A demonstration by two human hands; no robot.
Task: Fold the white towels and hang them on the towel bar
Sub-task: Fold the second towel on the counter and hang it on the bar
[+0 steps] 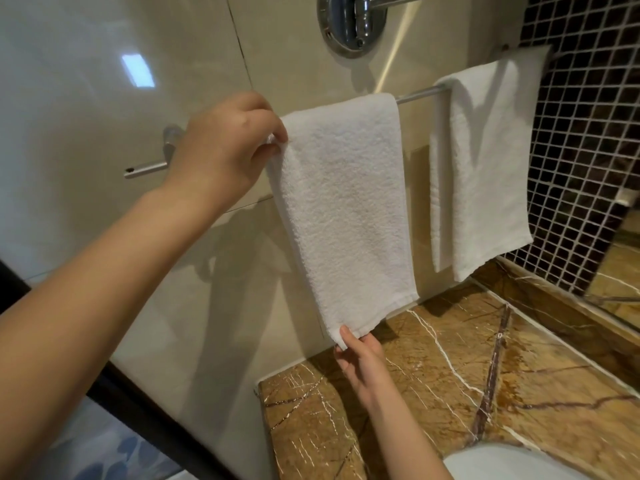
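Observation:
A folded white towel (346, 202) hangs over the chrome towel bar (415, 94) on the beige tiled wall. My left hand (225, 147) pinches the towel's upper left edge at the bar. Below, my right hand (360, 358) pinches its lower left corner between thumb and fingers. A second folded white towel (485, 168) hangs over the same bar further right, untouched. The bar's left end (149, 168) sticks out past my left hand.
A brown marble counter (485, 393) lies below the towels, with a white basin rim (502, 462) at the bottom right. A round chrome wall fitting (349, 26) sits above the bar. Dark mosaic tiles (581, 150) and a mirror edge close the right side.

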